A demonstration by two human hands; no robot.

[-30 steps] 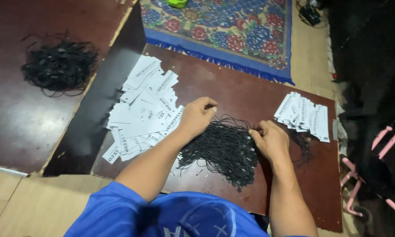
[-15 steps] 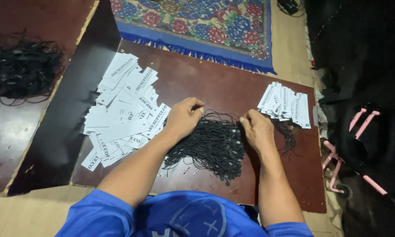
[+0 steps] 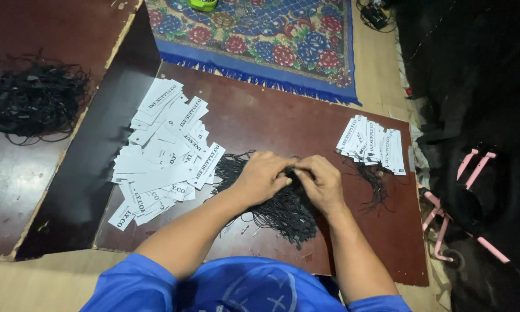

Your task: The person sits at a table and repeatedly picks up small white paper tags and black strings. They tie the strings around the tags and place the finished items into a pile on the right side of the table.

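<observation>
- Left hand [image 3: 262,176] and right hand [image 3: 320,181] meet fingertip to fingertip, pinched together on strands atop the black string pile [image 3: 280,205].
- Loose white tags [image 3: 164,153] lie left of the pinch.
- The strung tag row [image 3: 372,143] lies right of it, on the brown board [image 3: 271,118].

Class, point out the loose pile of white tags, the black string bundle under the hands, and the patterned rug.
loose pile of white tags [image 3: 162,156], head view, pile's middle.
black string bundle [image 3: 289,211], head view, lower part.
patterned rug [image 3: 260,46], head view, centre.

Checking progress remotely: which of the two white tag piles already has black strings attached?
The small fanned row of tags right of the right hand; strings trail from it. The big left pile shows none.
</observation>
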